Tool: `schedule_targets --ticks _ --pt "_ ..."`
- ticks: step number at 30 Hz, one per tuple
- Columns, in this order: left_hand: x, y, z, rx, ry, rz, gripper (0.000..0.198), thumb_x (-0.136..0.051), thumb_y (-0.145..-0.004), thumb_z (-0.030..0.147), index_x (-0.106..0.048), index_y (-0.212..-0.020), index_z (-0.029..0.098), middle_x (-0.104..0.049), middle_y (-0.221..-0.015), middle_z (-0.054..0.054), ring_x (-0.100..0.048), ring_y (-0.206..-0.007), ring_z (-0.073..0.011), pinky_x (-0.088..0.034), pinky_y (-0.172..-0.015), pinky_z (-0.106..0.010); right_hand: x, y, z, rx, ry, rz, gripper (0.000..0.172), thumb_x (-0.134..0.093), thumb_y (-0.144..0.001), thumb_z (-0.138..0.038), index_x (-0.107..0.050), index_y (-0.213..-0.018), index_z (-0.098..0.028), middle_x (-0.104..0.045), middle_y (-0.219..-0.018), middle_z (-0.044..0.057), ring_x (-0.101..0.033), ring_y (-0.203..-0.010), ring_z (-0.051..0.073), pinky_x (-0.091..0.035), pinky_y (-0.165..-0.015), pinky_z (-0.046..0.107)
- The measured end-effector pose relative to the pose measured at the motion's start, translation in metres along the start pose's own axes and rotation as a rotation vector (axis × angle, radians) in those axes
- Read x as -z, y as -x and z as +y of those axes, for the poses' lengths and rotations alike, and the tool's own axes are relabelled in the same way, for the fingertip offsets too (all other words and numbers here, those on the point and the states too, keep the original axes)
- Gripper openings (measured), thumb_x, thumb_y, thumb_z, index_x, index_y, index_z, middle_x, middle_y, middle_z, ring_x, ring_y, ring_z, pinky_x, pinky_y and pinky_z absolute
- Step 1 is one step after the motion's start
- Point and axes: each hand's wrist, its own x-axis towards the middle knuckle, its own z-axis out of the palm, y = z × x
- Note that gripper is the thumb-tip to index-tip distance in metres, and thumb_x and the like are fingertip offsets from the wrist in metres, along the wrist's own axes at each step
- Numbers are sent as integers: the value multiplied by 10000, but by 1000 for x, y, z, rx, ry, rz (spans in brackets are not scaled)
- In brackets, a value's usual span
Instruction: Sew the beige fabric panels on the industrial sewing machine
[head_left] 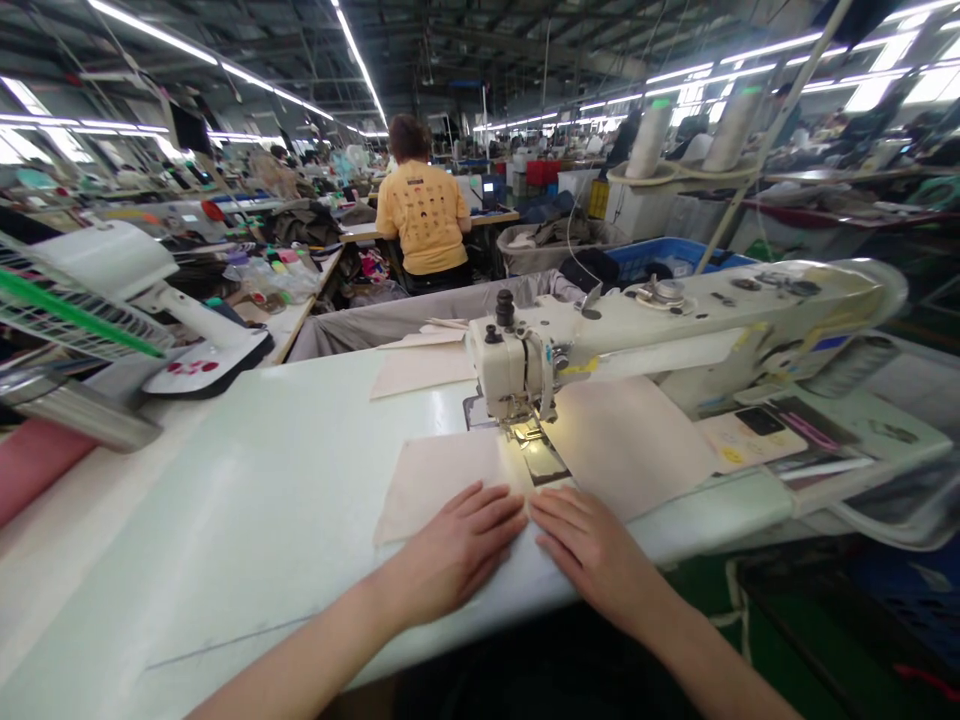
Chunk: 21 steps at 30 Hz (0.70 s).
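Note:
My left hand (469,540) lies with outstretched fingers on the near right corner of a cream fabric piece (435,478). Fingers extended and close together, my right hand (589,545) rests at the near edge of another cream fabric piece (630,445). The fingertips of both hands almost meet in front of the lit needle area of a white sewing machine (510,370). Between the two pieces, the metal needle plate (546,465) shows. Whether the fingertips pinch any fabric edge cannot be made out.
More cream pieces (420,365) lie behind the machine head on the pale green table (300,480). A phone-like card (750,438) sits at right. Leftward stand a white fan (199,340) and a metal flask (82,405). A person in yellow (424,215) sits ahead, beyond a grey cloth-lined bin (352,330).

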Motion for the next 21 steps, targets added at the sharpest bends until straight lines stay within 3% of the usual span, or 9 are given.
schedule_targets --ticks 15,21 --pt "13 -32 -77 -22 2 104 395 -450 -1028 236 -554 -1409 204 -543 -1464 -109 -476 -1367 -261 -348 -1183 -494 -15 -65 31 -1 -17 16 160 -551 -979 -173 -708 -1004 -188 -741 -1080 97 -664 -1024 246 -548 -952 440" --pt "21 -42 -95 -45 -5 121 404 -428 -1043 257 -549 -1421 184 -541 -1461 -124 -486 -1353 -262 -369 -1173 -463 -8 -58 34 -152 170 199 132 -572 -946 -189 -647 -1054 -183 -702 -1093 119 -622 -1038 280 -513 -940 463"
